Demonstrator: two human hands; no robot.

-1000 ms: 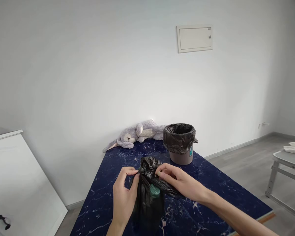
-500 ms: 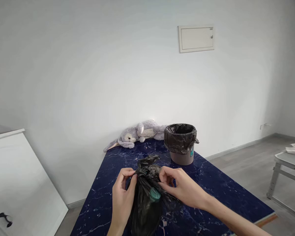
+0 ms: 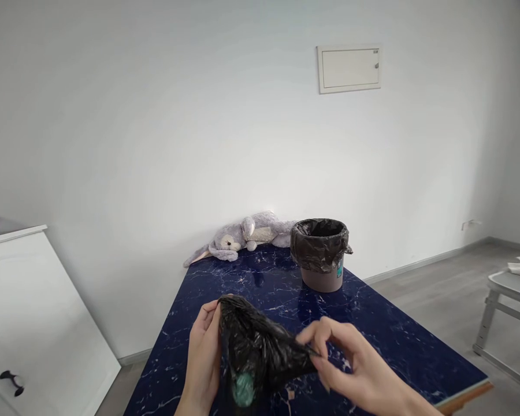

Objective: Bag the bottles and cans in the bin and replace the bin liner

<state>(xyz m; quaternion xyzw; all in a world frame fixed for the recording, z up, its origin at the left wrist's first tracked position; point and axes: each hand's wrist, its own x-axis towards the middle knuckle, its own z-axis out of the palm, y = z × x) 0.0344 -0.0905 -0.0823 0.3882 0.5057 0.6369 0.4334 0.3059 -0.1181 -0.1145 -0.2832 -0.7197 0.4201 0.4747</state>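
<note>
Two grips | left hand (image 3: 204, 353), right hand (image 3: 350, 365): pinching black bag (image 3: 262, 344) | bin (image 3: 320, 281): teal label (image 3: 340, 268) unreadable

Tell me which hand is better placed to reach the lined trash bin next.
Probably the right hand: it looks nearer the lined trash bin, while the left hand is farther left. Both hold the black plastic bag, so either would likely have to let go first.

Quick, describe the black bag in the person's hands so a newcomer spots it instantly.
Find the dark blue marbled table. Over its near part, the left hand and right hand hold a crumpled black bag stretched between them. Unlike the black liner draped over the bin farther back, it shows a green patch low down.
</note>
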